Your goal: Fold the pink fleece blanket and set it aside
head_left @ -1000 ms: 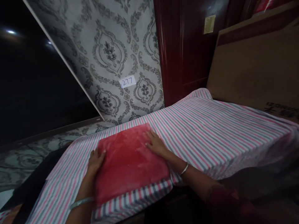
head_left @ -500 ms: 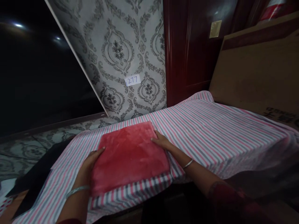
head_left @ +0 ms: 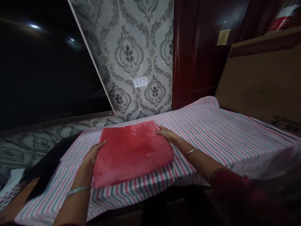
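On striped sheet (head_left: 211,131): left hand (head_left: 90,157), right hand (head_left: 167,134), fingers loosely spread, touching red cloth (head_left: 131,150) edges.

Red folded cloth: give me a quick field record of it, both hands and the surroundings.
cloth: red folded cloth, flat on striped sheet
left hand: left hand at the cloth's left edge, thumb on top
right hand: right hand at its right edge, fingers on top
grip: neither hand visibly closed around the cloth
behind: patterned wall panel with label 277
right: cardboard

Striped sheet (head_left: 223,131) open to the right; wall (head_left: 141,56) & cardboard (head_left: 258,84) block behind.
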Motion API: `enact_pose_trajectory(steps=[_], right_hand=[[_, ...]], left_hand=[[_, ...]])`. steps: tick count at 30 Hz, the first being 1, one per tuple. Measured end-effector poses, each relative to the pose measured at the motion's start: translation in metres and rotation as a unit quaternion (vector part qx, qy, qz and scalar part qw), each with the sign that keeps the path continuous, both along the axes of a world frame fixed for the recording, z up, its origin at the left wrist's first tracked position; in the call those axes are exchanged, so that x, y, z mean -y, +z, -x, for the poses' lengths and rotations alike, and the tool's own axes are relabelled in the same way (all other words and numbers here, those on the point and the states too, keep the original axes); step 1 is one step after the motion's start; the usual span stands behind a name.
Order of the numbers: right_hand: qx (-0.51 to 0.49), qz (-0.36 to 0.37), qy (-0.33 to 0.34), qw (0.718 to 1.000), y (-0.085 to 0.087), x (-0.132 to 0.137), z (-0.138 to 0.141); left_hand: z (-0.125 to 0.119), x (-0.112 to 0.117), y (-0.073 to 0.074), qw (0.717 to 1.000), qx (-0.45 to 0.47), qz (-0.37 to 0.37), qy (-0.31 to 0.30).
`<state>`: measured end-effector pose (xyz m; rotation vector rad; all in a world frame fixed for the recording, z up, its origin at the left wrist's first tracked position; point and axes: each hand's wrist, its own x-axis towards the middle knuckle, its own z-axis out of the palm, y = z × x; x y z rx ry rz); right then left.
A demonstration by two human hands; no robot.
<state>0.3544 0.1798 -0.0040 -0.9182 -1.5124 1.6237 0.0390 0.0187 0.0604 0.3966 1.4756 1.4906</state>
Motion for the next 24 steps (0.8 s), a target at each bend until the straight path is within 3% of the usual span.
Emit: enact_pose_trajectory(steps=[5, 7, 9, 11, 14, 16, 18, 21, 24], right_hand=[[0.015, -0.050, 0.037, 0.998, 0.062, -0.039, 0.001], [0.040, -0.127, 0.050, 0.990, 0.092, -0.057, 0.008], [0.124, -0.255, 0.030, 0.958, 0.115, -0.072, 0.020], [0.201, -0.347, -0.017, 0.916, 0.123, -0.080, 0.034], [0.241, -0.371, -0.071, 0.894, 0.101, -0.075, 0.047], [0.260, -0.378, -0.076, 0.885, 0.070, -0.061, 0.047], [0.280, -0.381, -0.068, 0.878, 0.037, -0.043, 0.038], [0.311, -0.386, -0.056, 0.867, 0.000, -0.017, 0.019], [0.340, -0.394, -0.045, 0.853, -0.014, -0.002, 0.011]], left_hand=[[-0.020, 0.038, 0.019, 0.993, -0.016, -0.095, 0.068], [-0.040, 0.057, 0.019, 0.984, -0.001, -0.140, 0.113], [-0.067, 0.072, 0.008, 0.975, 0.047, -0.158, 0.149], [-0.097, 0.082, -0.016, 0.969, 0.105, -0.149, 0.165], [-0.129, 0.091, -0.069, 0.973, 0.160, -0.117, 0.116], [-0.135, 0.099, -0.102, 0.974, 0.205, -0.072, 0.059], [-0.129, 0.109, -0.123, 0.975, 0.218, -0.046, -0.004], [-0.109, 0.127, -0.123, 0.985, 0.151, -0.017, -0.086], [-0.094, 0.129, -0.087, 0.990, -0.012, -0.032, -0.135]])
